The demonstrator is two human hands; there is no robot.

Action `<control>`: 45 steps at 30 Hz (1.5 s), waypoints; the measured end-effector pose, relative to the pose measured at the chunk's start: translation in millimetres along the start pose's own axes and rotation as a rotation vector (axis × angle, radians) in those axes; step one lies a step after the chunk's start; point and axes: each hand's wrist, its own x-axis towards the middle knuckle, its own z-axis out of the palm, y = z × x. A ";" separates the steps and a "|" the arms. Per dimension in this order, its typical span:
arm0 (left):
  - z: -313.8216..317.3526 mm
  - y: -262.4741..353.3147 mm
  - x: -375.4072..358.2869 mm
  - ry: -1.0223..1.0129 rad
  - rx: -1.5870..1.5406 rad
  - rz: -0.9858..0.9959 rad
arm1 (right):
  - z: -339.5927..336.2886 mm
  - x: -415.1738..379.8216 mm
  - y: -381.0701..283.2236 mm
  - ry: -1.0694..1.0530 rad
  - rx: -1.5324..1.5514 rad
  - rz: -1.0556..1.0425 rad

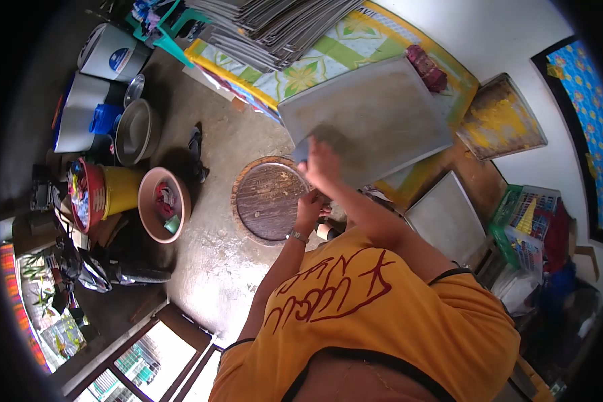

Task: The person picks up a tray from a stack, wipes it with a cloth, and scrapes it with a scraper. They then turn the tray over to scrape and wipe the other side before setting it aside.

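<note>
A large flat metal tray (pixel 375 114) lies on the table with a corner jutting over its edge. My right hand (pixel 323 166) is at the tray's near left edge, fingers closed around a small flat blue-grey piece (pixel 302 150) whose kind I cannot make out. Just below it, my left hand (pixel 309 206), with a watch on the wrist, has its fingers curled in. Whatever it may hold is hidden. Beneath and left of both hands stands a round wooden stool or table (pixel 271 201) with a worn brown top.
Stacked thin trays (pixel 275 27) rest on the flowered tablecloth (pixel 308 75), near a dark red packet (pixel 427 68). A yellow-stained tray (pixel 504 117) leans on the wall. Another tray (pixel 449 218) stands lower right. Basins, including a pink one (pixel 164 228), and slippers (pixel 195 151) sit left.
</note>
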 end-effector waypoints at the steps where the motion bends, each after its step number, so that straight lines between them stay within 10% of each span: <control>1: 0.5 3.3 -0.4 0.003 -0.019 0.002 | 4.5 -7.3 -7.6 0.052 0.030 -0.051; 8: -10.0 13.7 -1.6 0.023 -0.005 -0.045 | -119.9 33.7 180.8 0.626 -0.026 0.295; 10: -6.2 14.9 -1.7 0.004 0.052 -0.003 | -143.6 31.7 225.1 0.633 -0.114 0.673; 16: -20.4 2.4 10.4 0.124 -0.009 0.017 | -78.4 12.1 152.1 0.278 -0.406 0.233; 23: -25.4 11.2 8.0 0.103 0.016 0.044 | -134.1 11.7 213.3 0.523 -0.272 0.447; 28: -2.9 1.3 9.8 0.069 -0.032 0.012 | -64.3 -22.0 72.4 0.075 -0.359 0.109; 34: -5.1 4.5 4.2 0.055 0.002 -0.013 | -95.6 11.4 194.5 0.557 0.108 0.310; 37: 0.9 8.9 7.1 0.021 0.013 -0.009 | -97.4 2.1 162.1 0.420 -0.187 0.371; 41: 6.6 -1.2 6.7 0.058 -0.017 -0.010 | -13.7 -34.3 48.7 0.036 -0.153 -0.081; 45: 5.3 -0.3 5.2 0.066 -0.073 -0.014 | -45.1 11.2 120.5 0.432 -0.158 0.196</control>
